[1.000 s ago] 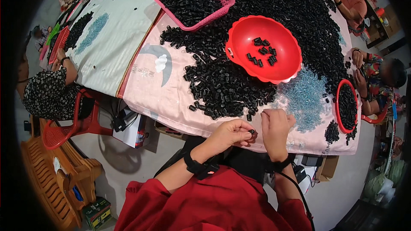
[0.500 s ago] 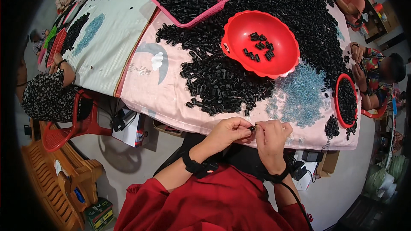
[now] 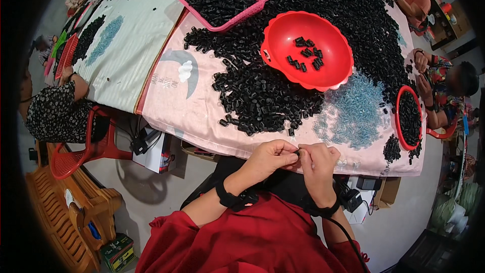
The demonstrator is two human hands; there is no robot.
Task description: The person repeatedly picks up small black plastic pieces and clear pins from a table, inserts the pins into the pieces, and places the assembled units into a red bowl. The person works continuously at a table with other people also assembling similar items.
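Observation:
Just beyond the table's near edge, my left hand (image 3: pixel 268 162) pinches a small black plastic part (image 3: pixel 298 151) between thumb and forefinger. My right hand (image 3: pixel 319 164) meets it there, thumb and fingertips closed together against the part. Whatever the right fingertips hold is too small and covered to make out. Past my hands lies a loose heap of similar black parts (image 3: pixel 265 98). To its right spreads a pile of small clear bluish pieces (image 3: pixel 356 114). A red scalloped bowl (image 3: pixel 331 35) behind them contains several black parts.
A pink basket (image 3: pixel 261 1) full of black parts stands at the far left of the heap. Near the right edge is a red oval basket (image 3: pixel 398 121). Co-workers sit right and left; a red chair (image 3: pixel 76 159) and wooden bench (image 3: pixel 55 212) stand at left.
My right fingers have curled closer around the small black part and cover more of it. My left hand stays nearly in place. The bowl and piles look the same.

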